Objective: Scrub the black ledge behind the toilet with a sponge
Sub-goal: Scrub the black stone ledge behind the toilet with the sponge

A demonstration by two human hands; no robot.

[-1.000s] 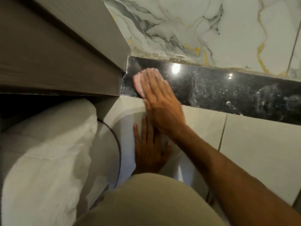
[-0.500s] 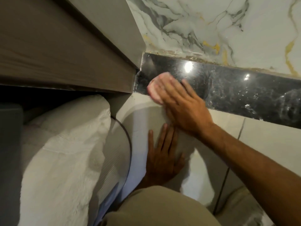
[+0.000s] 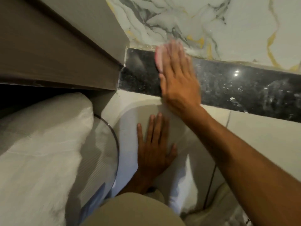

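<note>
The glossy black ledge [image 3: 236, 88] runs from the brown cabinet corner off to the right, below the marble wall. My right hand [image 3: 177, 75] lies flat across the ledge near its left end, fingers blurred, pressing a pink sponge [image 3: 158, 57] whose edge shows left of my fingers. The fingertips reach the seam with the wall. My left hand [image 3: 153, 149] rests palm down, fingers spread, on the white toilet top [image 3: 128, 121] below the ledge, holding nothing.
A brown cabinet [image 3: 57, 51] overhangs at the upper left, meeting the ledge's left end. A white wrapped bundle [image 3: 40, 144] fills the lower left. The marble wall [image 3: 211, 22] rises behind the ledge. Pale tiles [image 3: 260, 136] lie below the ledge at right. White smears mark the ledge's right part.
My right hand and the sponge have slid up and rightward along the ledge, away from the cabinet corner toward the wall seam. My left hand stays flat on the toilet top.
</note>
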